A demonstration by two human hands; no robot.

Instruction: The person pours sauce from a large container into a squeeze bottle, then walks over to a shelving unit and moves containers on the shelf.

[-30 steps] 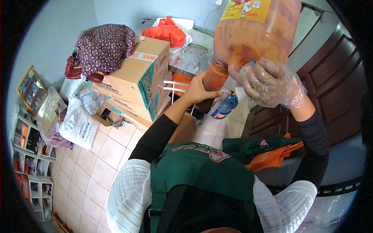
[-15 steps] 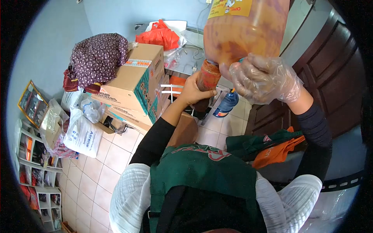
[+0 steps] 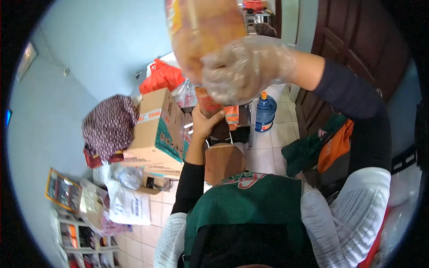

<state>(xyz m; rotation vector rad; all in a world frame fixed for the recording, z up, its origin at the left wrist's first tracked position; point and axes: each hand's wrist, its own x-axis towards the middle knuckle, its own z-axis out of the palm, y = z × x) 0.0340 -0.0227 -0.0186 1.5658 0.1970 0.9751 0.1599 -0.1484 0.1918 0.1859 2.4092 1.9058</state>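
Sauce jug [image 3: 201, 31] tipped neck-down over small bottle [image 3: 208, 105], both raised at head height.
Right hand [image 3: 243, 69], in clear plastic glove, closed around the jug's lower end; left hand [image 3: 206, 125], bare, wrapped around the small bottle just under the jug's neck. Cardboard box [image 3: 158, 129] stacked to the left, blue water bottle [image 3: 265, 111] on floor behind.

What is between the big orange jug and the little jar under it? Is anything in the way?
Nothing visible blocks them. The big orange jug is tipped over the little jar, with its mouth right at the jar's top. The gloved right hand wraps the jug's neck and hides the join, so the exact contact cannot be seen. The bare left hand grips the jar from below.
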